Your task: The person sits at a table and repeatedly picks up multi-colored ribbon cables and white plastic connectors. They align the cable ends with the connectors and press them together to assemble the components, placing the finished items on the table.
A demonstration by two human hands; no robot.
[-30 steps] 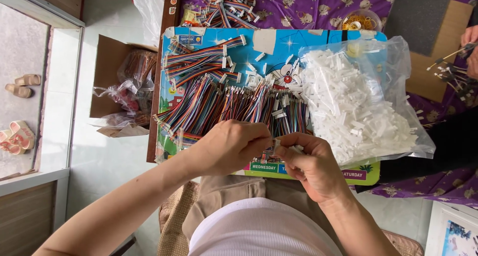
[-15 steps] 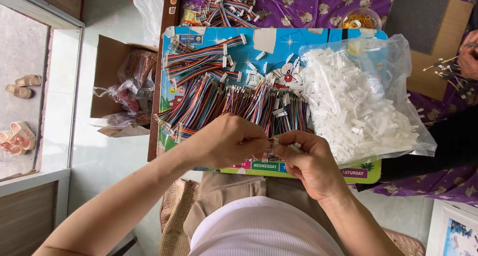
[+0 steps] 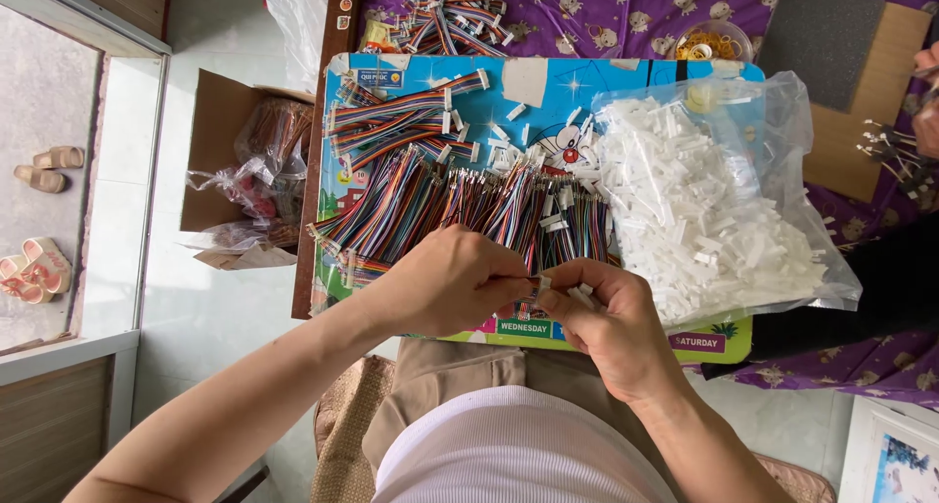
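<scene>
Many things are being kept close around a bright cartoon board [image 3: 626, 82], which is being used as a lap table in the middle of the frame, so nothing has to be reached for far away. A purple cloth [image 3: 606, 14] is lying under it at the top. A pale tiled floor [image 3: 225, 307] is showing on the left, with a brown cardboard box [image 3: 220, 121] of bagged wires and some sandals [image 3: 44, 165] near a doorway. A clear bag [image 3: 782, 170] of little white plastic plugs [image 3: 704, 209] is being left open on the right side of the board. Rows of rainbow wires [image 3: 460, 205] are being spread flat in the middle, so one can be picked easily. Below them, one small white plug [image 3: 541, 283] is being pinched between both hands. The left hand [image 3: 445, 278] is closed around wire ends, fingertips pressed together. The right hand [image 3: 611, 322] is curled, thumb and finger pinching the plug. Someone else's hand [image 3: 924, 92] is working at the far right edge.
</scene>
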